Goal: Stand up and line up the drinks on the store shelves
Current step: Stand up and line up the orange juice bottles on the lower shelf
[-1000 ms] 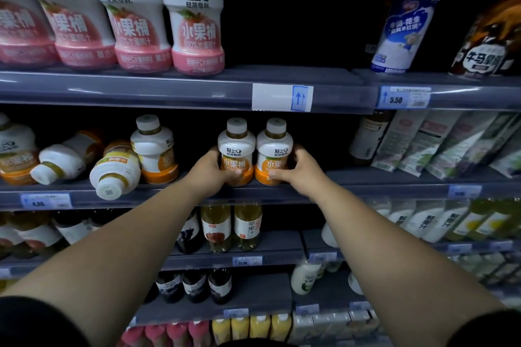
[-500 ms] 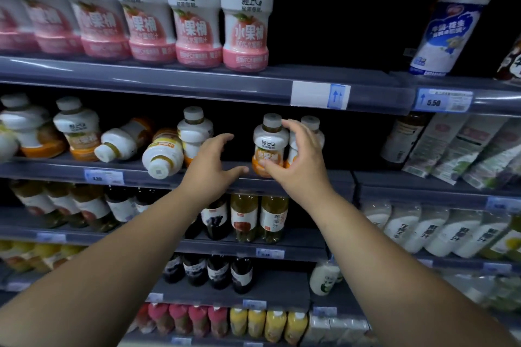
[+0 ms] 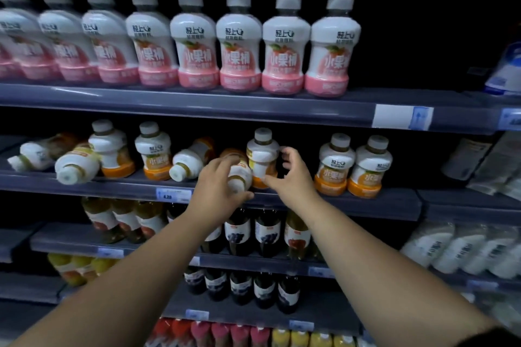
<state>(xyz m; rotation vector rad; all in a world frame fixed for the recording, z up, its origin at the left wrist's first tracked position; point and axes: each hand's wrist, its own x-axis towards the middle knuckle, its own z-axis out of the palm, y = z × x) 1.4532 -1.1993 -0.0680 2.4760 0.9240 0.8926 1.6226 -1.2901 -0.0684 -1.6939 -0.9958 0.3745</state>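
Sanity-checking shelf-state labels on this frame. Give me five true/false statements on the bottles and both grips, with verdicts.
1. The pink bottles on the top shelf stand upright. True.
2. The left grip holds a toppled orange bottle on the middle shelf. True.
3. Every orange bottle on the middle shelf is upright. False: several lie on their sides, such as the fallen bottle just left of the grips.
4. The two orange bottles farthest right lie flat. False: the rightmost pair stands upright.
5. The right grip reaches up to the top shelf. False: the right grip is at an upright orange bottle on the middle shelf.
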